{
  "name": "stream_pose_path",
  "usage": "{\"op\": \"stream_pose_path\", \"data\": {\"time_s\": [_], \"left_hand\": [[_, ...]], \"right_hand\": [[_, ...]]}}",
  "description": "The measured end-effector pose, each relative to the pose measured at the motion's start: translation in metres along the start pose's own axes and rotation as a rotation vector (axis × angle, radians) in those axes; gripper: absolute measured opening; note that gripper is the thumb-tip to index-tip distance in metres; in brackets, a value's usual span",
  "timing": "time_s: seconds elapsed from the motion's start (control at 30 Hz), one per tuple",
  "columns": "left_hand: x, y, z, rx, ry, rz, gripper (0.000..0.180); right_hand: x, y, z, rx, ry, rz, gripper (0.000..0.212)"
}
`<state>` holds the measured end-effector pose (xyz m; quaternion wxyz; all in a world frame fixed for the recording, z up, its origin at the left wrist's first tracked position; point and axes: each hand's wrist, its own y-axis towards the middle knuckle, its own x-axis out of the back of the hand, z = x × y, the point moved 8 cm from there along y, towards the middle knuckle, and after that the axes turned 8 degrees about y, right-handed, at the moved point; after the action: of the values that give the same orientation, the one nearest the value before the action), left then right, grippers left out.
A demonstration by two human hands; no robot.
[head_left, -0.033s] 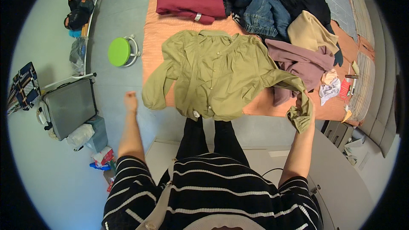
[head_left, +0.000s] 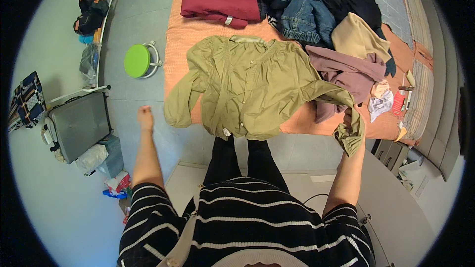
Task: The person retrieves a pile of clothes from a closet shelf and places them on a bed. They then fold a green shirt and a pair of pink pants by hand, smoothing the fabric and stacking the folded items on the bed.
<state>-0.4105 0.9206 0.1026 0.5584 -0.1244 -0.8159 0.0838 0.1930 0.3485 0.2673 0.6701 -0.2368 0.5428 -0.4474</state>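
Observation:
An olive-green button-front shirt (head_left: 247, 86) lies spread with its collar away from me, over the near edge of the bed, its hem at the edge. My right hand (head_left: 361, 114) is closed around the end of its right-hand sleeve, and the cuff hangs down over my wrist. The sleeve on the left lies bent on the bed edge. Away from the shirt, over the floor at the left, my left hand (head_left: 145, 117) is curled closed, and nothing shows in it.
On the orange bedspread (head_left: 175, 34), a folded red garment (head_left: 217, 2), blue jeans (head_left: 304, 15), a beige cloth (head_left: 358, 37) and a mauve garment (head_left: 346, 71) lie beyond the shirt. A green stool (head_left: 137, 61) and a grey suitcase (head_left: 81, 126) stand at the left.
My left hand has moved a little to the left, away from the shirt. My right hand keeps its hold on the sleeve, and the shirt lies much the same.

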Motion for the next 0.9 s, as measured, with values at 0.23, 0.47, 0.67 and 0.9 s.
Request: {"op": "stream_pose_path", "data": {"time_s": [0.23, 0.47, 0.67, 0.9], "left_hand": [[0.035, -0.088, -0.208, -0.156, -0.425, 0.376, 0.029], [-0.103, -0.253, -0.421, -0.303, -0.659, 1.051, 0.051], [-0.129, -0.278, -0.532, -0.446, -0.214, 0.652, 0.081], [-0.168, -0.189, -0.557, -0.869, 0.213, 0.422, 0.057]], "right_hand": [[-0.041, -0.050, -0.067, -0.107, 0.124, 0.350, 0.043], [-0.094, -0.105, -0.130, -0.290, -0.368, 0.403, 0.057], [-0.108, -0.144, -0.138, -0.190, -0.679, 0.530, 0.060], [-0.108, -0.184, -0.137, -0.079, -0.683, 0.498, 0.056]]}}
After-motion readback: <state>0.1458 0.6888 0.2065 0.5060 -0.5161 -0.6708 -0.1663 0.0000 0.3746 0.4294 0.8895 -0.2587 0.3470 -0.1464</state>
